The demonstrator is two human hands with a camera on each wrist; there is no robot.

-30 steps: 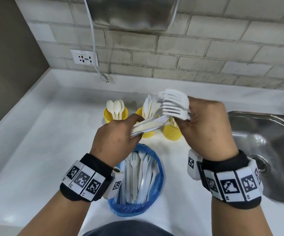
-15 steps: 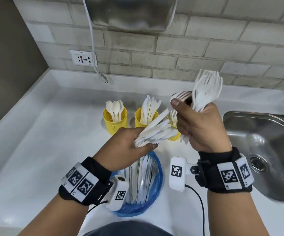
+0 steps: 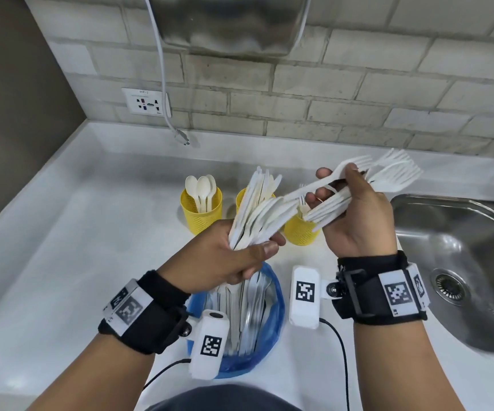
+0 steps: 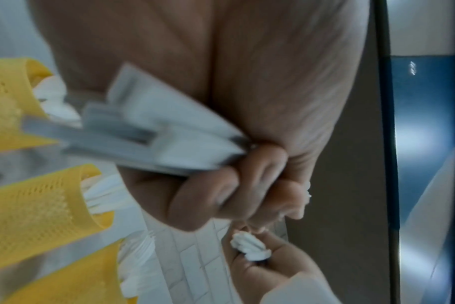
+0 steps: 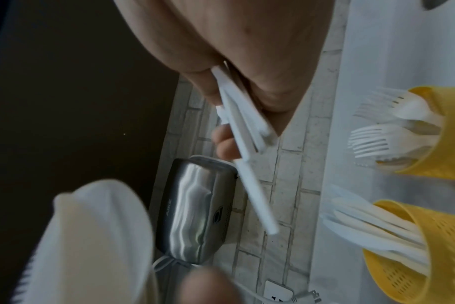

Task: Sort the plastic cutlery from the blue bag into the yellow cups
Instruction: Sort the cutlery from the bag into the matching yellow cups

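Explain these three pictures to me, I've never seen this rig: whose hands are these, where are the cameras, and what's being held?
No machine: a person wears one head camera and one on each wrist. The head view looks down on a white counter beside a sink. The left hand grips a bundle of knives; the right hand holds a bunch of forks. Behind stand three yellow cups, the leftmost holding spoons. The blue bag near the body holds more cutlery. The wrist views are blurry close-ups of the same grips.

Matt white plastic forks (image 3: 394, 173), perforated cups (image 3: 201, 209)
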